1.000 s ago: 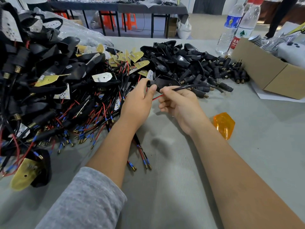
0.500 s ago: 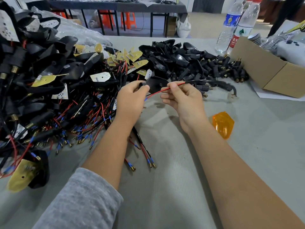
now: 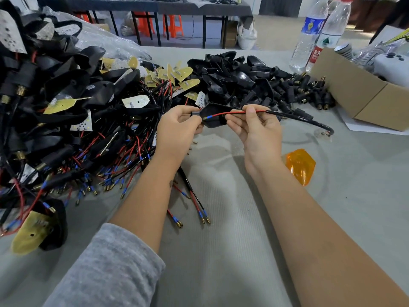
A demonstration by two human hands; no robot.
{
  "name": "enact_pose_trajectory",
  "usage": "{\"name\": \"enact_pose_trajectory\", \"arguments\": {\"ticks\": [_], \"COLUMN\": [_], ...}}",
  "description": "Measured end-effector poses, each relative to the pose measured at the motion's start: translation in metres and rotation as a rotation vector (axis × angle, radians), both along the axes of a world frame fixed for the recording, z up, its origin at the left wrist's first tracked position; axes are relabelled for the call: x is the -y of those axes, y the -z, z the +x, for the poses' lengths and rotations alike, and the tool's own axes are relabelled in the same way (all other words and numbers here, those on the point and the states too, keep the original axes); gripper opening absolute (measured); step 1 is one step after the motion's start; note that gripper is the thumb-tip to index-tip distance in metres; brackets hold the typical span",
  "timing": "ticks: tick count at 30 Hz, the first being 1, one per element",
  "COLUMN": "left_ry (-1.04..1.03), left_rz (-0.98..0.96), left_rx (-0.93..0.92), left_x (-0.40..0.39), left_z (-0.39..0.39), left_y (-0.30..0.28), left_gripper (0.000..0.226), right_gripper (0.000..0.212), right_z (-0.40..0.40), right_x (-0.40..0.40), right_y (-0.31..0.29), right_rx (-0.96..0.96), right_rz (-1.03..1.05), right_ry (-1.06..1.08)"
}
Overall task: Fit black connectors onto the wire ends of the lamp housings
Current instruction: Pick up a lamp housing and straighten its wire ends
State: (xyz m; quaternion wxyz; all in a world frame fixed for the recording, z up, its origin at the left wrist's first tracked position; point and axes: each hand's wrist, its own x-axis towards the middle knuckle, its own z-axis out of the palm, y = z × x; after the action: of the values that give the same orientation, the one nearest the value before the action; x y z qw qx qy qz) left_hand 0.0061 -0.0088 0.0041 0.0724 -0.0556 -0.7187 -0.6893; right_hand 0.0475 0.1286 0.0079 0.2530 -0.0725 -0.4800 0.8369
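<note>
Holding at frame centre, my left hand point(image 3: 179, 127) pinches a black connector point(image 3: 195, 113) while my right hand point(image 3: 257, 129), fingers clamped, holds the red wire point(image 3: 232, 113). Since a second ago the wire has been pulled straight, its blue-sleeved tip point(image 3: 209, 117) now facing the connector: likely ready for insertion.

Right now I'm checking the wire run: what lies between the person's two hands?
In the head view, a thin red wire with a blue-sleeved end spans from the right hand toward the left hand, crossing a black lamp housing.
</note>
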Motion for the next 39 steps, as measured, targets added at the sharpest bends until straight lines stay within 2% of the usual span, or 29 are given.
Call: {"name": "enact_pose_trajectory", "arguments": {"ticks": [4,17,28,32,35,36,37,39], "left_ry": [0.002,0.059,0.125,0.137,0.155,0.170,0.198,0.293], "left_rz": [0.007,0.037,0.306,0.389,0.619,0.681,0.695,0.621], "left_rx": [0.005,-0.006,0.003,0.061,0.159,0.187,0.199,0.176], "left_x": [0.001,-0.001,-0.001,-0.007,-0.010,-0.010,-0.009,-0.010], "left_z": [-0.001,0.002,0.000,0.002,0.002,0.001,0.001,0.001], "left_y": [0.002,0.003,0.003,0.001,0.000,0.000,0.001,0.001], "left_gripper": [0.022,0.026,0.028,0.047,0.075,0.076,0.069,0.038], "right_gripper": [0.013,0.013,0.016,0.013,0.011,0.010,0.010,0.009], "right_z": [-0.001,0.002,0.004,0.006,0.008,0.008,0.008,0.007], "right_x": [-0.002,0.003,0.005,0.007,0.005,0.005,0.005,0.006], "right_y": [0.001,-0.001,0.002,0.001,-0.001,-0.001,-0.002,-0.002], "right_rx": [0.011,0.005,0.085,0.113,0.116,0.114,0.114,0.112], "right_rz": [-0.040,-0.098,0.013,0.092,0.062,0.054,0.057,0.084], "right_ry": [0.030,-0.064,-0.115,-0.159,-0.180,-0.190,-0.201,-0.228]}}
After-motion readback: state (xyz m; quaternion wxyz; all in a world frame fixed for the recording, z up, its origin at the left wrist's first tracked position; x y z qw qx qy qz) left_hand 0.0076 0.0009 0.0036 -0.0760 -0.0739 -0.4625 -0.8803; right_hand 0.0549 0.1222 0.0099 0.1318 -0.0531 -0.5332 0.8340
